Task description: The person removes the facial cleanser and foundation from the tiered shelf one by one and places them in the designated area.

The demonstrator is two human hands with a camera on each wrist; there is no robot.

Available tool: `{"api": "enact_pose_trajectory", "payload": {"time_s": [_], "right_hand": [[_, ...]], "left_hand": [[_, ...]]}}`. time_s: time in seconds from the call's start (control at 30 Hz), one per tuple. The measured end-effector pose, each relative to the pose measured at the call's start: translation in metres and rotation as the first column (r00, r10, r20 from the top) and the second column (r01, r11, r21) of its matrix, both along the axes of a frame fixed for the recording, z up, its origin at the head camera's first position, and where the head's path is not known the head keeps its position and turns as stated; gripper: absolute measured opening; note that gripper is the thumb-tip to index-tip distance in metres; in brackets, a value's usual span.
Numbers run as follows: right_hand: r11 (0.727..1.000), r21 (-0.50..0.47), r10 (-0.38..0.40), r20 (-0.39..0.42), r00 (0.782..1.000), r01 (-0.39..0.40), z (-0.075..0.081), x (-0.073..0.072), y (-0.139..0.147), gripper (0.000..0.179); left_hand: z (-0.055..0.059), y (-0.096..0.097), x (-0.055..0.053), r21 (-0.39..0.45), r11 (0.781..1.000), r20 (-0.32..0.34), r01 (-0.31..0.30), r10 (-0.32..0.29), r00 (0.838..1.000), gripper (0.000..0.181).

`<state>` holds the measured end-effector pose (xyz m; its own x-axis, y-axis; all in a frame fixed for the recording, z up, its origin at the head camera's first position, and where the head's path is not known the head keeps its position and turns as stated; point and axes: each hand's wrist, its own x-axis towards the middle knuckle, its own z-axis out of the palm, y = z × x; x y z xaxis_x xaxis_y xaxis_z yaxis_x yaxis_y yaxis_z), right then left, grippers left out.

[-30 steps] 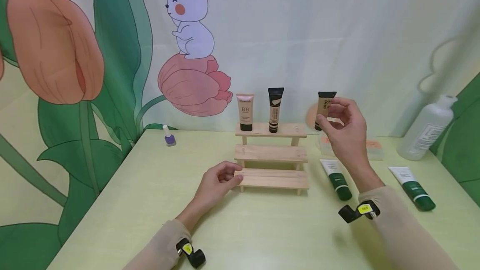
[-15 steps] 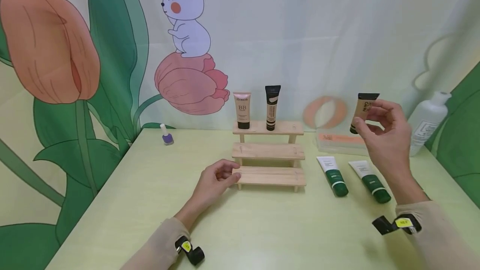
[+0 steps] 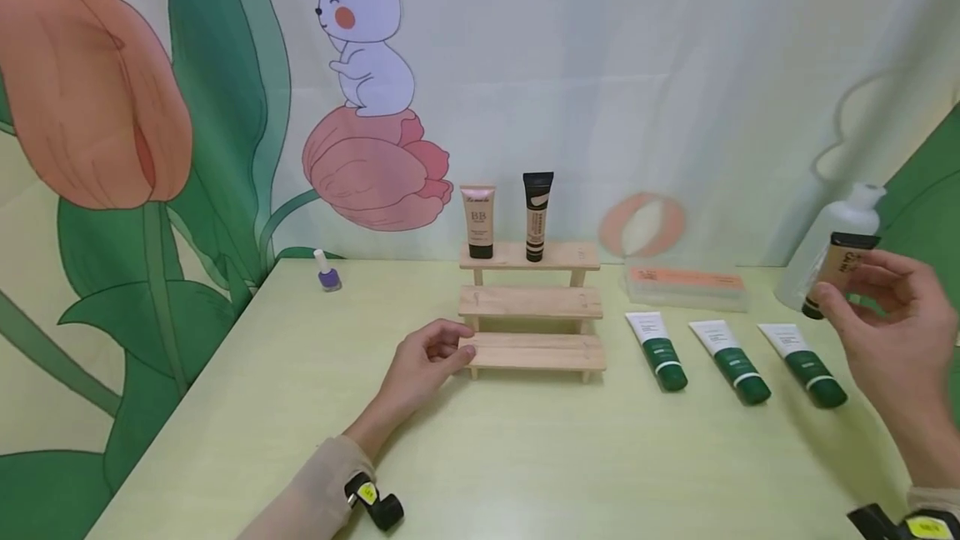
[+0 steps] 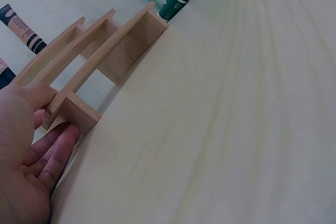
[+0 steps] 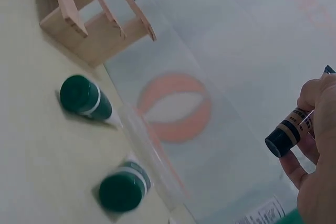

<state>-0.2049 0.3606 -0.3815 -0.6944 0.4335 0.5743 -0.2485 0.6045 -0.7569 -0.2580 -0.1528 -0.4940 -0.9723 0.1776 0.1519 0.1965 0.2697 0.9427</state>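
Right hand [image 3: 896, 332] pinches the beige-and-black tube [image 3: 836, 267] between thumb and fingers, tube tilted, cap end down, raised off the table [image 3: 562, 457], in front of the white bottle [image 3: 810, 242], left hand [image 3: 422, 363] gripping the wooden stand [image 3: 528, 302] by its lowest step's left end

Can clearly read "BB" on the beige, pink-ended plastic tube [image 3: 478, 230], far left on the pale wooden three-step rack [image 3: 530, 302]; can't decipher anything else tbh.
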Motion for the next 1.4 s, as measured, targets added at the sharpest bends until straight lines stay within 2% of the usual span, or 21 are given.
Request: {"api": "enact_pose_trajectory", "payload": {"time_s": [0.3,0.4,0.57,0.7,0.8,0.93,1.07,1.13,1.27,1.4], "right_hand": [[0.987,-0.155,-0.037,0.032,0.999,0.042,-0.032,0.026,0.038,0.057],[0.982,-0.170,-0.064,0.105,0.992,0.081,-0.043,0.038,0.040,0.058],[0.980,-0.143,-0.102,0.237,0.966,0.139,-0.066,0.060,0.038,0.059],[0.981,-0.064,-0.152,0.331,0.931,0.183,-0.082,0.076,0.031,0.054],[0.972,0.008,-0.217,0.406,0.888,0.234,-0.089,0.083,0.026,0.047],[0.959,0.078,-0.275,0.488,0.828,0.273,-0.102,0.091,0.025,0.054],[0.950,0.101,-0.303,0.533,0.790,0.297,-0.119,0.098,0.033,0.054],[0.950,0.115,-0.305,0.550,0.778,0.292,-0.125,0.100,0.038,0.054],[0.958,0.169,-0.286,0.557,0.779,0.231,-0.132,0.100,0.045,0.054],[0.960,0.240,-0.254,0.551,0.795,0.141,-0.135,0.102,0.048,0.053]], "left_hand": [[0.000,-0.001,0.000,0.004,1.000,-0.004,0.006,-0.006,1.000,0.023],[-0.001,0.000,0.000,0.010,1.000,-0.003,0.010,-0.010,1.000,0.023],[-0.001,0.001,-0.001,0.015,1.000,-0.005,0.010,-0.010,1.000,0.023],[-0.001,0.001,0.000,0.010,1.000,-0.003,0.008,-0.008,1.000,0.022],[-0.001,0.001,0.000,0.008,1.000,-0.005,0.010,-0.010,1.000,0.022],[-0.001,0.000,-0.001,0.004,1.000,-0.019,0.006,-0.006,1.000,0.021],[0.000,0.000,-0.002,0.008,1.000,-0.024,0.003,-0.003,1.000,0.021],[0.000,0.000,-0.001,0.012,1.000,-0.022,0.001,-0.001,1.000,0.021],[0.000,0.000,-0.001,0.013,1.000,-0.017,-0.004,0.004,1.000,0.021],[0.000,0.001,-0.001,0.007,1.000,-0.013,-0.005,0.005,1.000,0.021]]}}
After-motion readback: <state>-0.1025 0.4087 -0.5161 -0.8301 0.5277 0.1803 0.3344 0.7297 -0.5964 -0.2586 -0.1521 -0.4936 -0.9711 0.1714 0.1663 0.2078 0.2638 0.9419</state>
